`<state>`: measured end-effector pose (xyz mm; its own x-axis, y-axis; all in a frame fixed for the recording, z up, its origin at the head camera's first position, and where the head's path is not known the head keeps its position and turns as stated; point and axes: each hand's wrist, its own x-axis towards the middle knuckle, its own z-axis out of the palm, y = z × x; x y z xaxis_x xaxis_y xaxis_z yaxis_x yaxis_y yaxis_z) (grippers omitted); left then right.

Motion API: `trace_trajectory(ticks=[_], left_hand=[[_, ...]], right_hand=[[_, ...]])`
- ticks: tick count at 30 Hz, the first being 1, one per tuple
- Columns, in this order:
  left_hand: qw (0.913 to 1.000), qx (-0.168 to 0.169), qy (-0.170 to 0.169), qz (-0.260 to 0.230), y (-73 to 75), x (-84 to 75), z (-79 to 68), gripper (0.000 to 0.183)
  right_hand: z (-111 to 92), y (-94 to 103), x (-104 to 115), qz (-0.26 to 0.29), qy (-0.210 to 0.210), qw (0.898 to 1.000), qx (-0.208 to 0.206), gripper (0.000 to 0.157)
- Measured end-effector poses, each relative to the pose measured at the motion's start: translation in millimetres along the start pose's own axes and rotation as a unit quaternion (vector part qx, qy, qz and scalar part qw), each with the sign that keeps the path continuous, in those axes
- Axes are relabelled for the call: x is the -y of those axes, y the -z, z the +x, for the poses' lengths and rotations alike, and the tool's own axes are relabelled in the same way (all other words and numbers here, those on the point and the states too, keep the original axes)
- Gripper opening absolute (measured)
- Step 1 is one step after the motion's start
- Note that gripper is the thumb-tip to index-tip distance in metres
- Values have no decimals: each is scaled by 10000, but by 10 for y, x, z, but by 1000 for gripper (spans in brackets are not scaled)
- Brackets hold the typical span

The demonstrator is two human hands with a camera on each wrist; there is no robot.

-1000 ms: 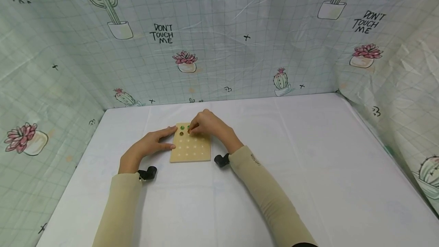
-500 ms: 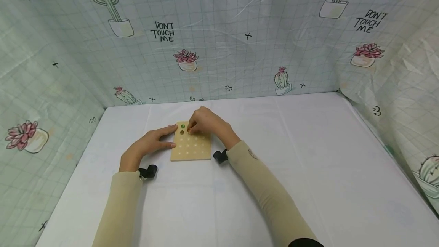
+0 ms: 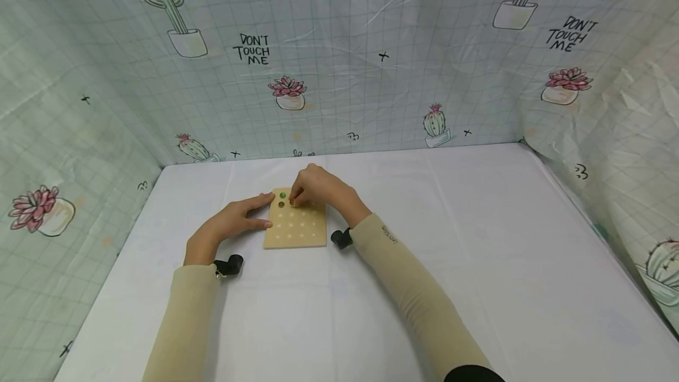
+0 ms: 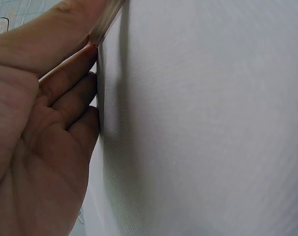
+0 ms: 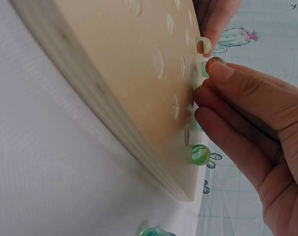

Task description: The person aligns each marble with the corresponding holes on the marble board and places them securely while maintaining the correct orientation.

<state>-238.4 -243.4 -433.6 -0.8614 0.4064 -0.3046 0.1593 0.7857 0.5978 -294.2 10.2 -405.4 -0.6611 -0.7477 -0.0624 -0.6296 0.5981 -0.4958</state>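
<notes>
A light wooden board [image 3: 295, 239] with rows of round hollows lies on the table. My left hand [image 3: 229, 224] touches its left edge, thumb and fingers spread and fairly straight; the left wrist view shows the fingertips [image 4: 92, 115] against the edge. Over the far rows, my right hand [image 3: 320, 186] pinches a brownish glass marble [image 5: 216, 62] between thumb and forefinger. A green marble [image 3: 283, 196] and a brown marble [image 3: 281, 204] sit in the left column. In the right wrist view, a swirled green marble [image 5: 201, 155] sits near a board corner. The right hand partly hides other marbles.
Another green marble [image 5: 157, 232] lies off the board, at the bottom of the right wrist view. White cloth covers the table [image 3: 477, 264]. A cactus-print curtain [image 3: 339, 75] stands behind and at both sides.
My right hand has shifted very slightly over the far rows, still pinching the brownish marble. The left hand keeps its place on the board's edge.
</notes>
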Motion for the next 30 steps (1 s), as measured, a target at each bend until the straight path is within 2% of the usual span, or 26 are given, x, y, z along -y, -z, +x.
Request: trace_trajectory(ticks=[7, 15, 30], left_hand=[[10000, 7, -45, -40, -6, -4, -2, 86], [10000, 24, -28, -47, -11, 0, -5, 86], [10000, 6, -32, 40, -1, -24, -9, 86]], right_hand=[[5, 9, 14, 40, 63, 10000, 61, 15], [-11, -5, 35, -158, 79, 9998, -35, 17], [-45, 9, 60, -328, 161, 9993, 28, 17]])
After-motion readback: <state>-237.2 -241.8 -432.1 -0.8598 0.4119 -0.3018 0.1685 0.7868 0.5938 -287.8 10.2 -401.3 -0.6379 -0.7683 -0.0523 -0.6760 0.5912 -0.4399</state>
